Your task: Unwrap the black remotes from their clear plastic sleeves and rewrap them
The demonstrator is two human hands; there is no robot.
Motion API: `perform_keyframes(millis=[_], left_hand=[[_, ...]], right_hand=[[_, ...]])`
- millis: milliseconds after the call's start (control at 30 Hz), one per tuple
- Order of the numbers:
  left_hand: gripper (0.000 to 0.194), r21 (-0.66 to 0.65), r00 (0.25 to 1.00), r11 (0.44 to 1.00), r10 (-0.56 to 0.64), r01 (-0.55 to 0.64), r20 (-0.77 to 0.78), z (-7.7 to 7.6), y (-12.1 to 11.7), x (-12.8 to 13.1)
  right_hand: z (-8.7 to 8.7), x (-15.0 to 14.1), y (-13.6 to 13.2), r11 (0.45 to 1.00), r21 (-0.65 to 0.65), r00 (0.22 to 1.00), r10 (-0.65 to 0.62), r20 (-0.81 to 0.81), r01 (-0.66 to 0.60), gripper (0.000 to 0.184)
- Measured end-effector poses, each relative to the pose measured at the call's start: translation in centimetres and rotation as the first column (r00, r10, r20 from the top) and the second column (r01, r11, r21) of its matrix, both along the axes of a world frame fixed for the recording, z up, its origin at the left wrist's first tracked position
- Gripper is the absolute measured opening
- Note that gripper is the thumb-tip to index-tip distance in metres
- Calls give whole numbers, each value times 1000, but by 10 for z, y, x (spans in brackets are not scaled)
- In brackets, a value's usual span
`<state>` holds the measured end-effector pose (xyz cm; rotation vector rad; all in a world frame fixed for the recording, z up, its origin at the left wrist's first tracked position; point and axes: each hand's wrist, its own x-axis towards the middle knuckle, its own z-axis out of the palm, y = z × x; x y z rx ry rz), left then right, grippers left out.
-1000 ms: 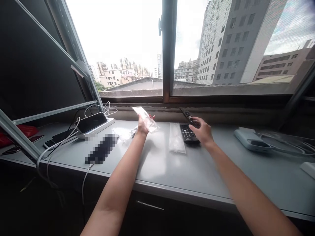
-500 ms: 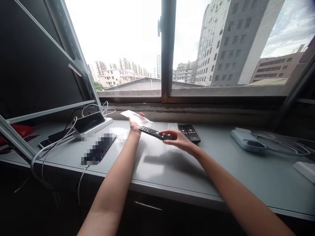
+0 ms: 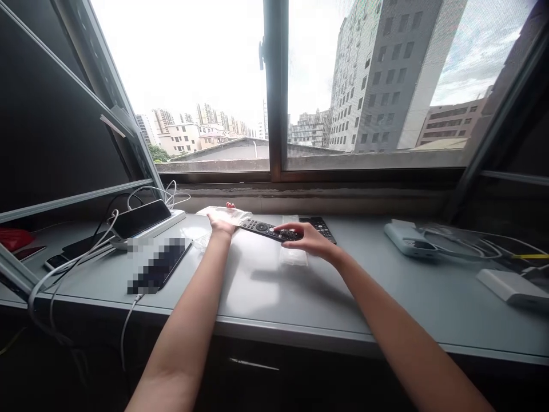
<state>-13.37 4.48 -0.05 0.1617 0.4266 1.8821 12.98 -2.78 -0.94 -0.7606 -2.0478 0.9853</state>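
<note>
My left hand (image 3: 222,226) holds a thin, clear plastic bag (image 3: 229,215), which lies over the palm with the fingertips showing behind it. In my right hand (image 3: 316,240) is a black remote control (image 3: 262,228), gripped near its right end between thumb and fingers. The remote's left end meets the bag's edge by my left palm; whether it is inside the bag I cannot tell. Behind my right hand more black remotes (image 3: 322,226) lie on the desk, partly hidden. Below that hand lies another clear plastic bag (image 3: 295,257).
On the grey desk (image 3: 253,300), crumpled plastic (image 3: 201,243) and a blurred-out phone (image 3: 160,266) lie left of my arm. Another phone (image 3: 141,218) leans near white cables (image 3: 171,194). At the right are a pale blue device (image 3: 409,240) and a white box (image 3: 510,286). A window stands behind.
The view has turned slightly right. The bag has dropped lower over my left palm, and the remote's left end has come up to the bag's edge.
</note>
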Motion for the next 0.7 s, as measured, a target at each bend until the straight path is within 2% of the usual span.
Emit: perform_keyframes(millis=[200, 333, 533, 700], left_hand=[[59, -65, 990, 994, -89, 83, -106, 3, -5, 17], [59, -42, 975, 993, -119, 113, -188, 0, -7, 30], [61, -32, 932, 992, -127, 123, -339, -7, -13, 60], [64, -117, 906, 980, -194, 161, -377, -10, -19, 90]], right_hand=[[-1, -4, -1, 991, 61, 992, -124, 34, 122, 33], [-9, -8, 3, 979, 99, 983, -180, 43, 175, 33], [-19, -16, 9, 944, 148, 953, -302, 22, 296, 49], [-20, -21, 7, 901, 145, 911, -412, -12, 409, 59]])
